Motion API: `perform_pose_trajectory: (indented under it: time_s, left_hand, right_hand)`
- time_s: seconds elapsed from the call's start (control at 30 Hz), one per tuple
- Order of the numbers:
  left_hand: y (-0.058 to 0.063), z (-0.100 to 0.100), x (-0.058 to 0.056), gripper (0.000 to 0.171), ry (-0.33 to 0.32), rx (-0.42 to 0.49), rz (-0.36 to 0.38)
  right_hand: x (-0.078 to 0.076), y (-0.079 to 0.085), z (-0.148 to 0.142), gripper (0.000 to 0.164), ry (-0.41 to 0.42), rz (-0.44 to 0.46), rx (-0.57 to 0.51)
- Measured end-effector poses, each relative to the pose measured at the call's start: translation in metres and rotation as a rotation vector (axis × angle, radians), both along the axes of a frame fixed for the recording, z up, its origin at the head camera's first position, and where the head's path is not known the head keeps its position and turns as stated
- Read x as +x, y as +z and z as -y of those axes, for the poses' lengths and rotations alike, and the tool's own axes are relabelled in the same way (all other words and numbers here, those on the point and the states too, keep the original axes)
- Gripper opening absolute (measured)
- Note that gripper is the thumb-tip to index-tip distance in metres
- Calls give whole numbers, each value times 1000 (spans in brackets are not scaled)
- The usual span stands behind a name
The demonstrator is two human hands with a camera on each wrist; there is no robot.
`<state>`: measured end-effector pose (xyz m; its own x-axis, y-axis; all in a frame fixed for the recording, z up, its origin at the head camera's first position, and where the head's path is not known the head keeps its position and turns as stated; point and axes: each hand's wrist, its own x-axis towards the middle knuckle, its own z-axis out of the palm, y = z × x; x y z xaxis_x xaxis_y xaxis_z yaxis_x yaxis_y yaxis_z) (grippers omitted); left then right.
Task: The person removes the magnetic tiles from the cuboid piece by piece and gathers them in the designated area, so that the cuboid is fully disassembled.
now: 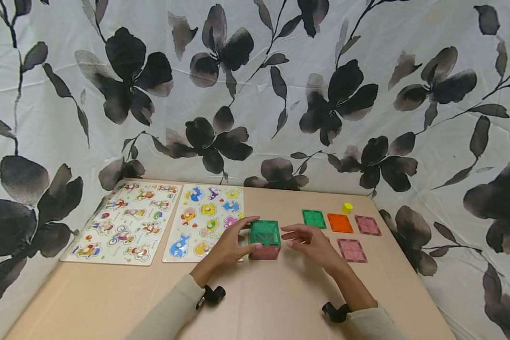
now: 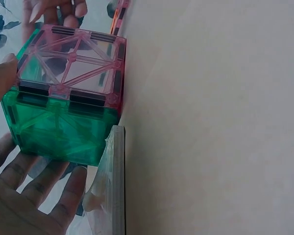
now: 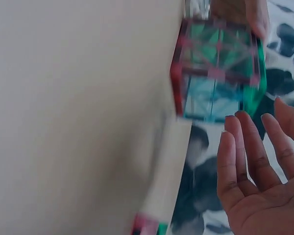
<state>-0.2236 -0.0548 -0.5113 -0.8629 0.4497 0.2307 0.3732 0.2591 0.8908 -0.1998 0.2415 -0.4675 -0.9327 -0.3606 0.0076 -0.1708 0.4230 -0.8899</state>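
Observation:
A cube of see-through magnetic tiles (image 1: 265, 240) stands on the table, green on top and pink in front. In the left wrist view its left side is a green tile (image 2: 59, 129); the right wrist view shows a light blue tile (image 3: 213, 100) on its right side. My left hand (image 1: 229, 243) holds the cube from the left, thumb at the front edge and index finger at the back corner. To the right of the cube, my right hand (image 1: 316, 245) has its fingers loosely bent, apart from the cube, with nothing in them.
Right of my right hand lie loose tiles: a green one (image 1: 314, 219), an orange one (image 1: 340, 223) and two pink ones (image 1: 368, 225). A small yellow cylinder (image 1: 347, 208) stands behind them. Two picture boards (image 1: 121, 222) lie at the left. A flowered cloth (image 1: 276, 94) hangs behind the table.

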Motion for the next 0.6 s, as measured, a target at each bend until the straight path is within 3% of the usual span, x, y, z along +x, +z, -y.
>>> perform_pose_trajectory:
  time_s: [0.1,0.23,0.6]
  left_hand:
    - [0,0,-1,75,3,-4,-10]
    - [0,1,-1,75,1,1,-20]
    - [1,3,-2,76,9,-14,20]
  right_hand:
    - [-1,0,15,37,19,11,-12]
    - [-2,-2,27,33,-20,35,-17]
    - [-5,1,33,30,-60,49,-60]
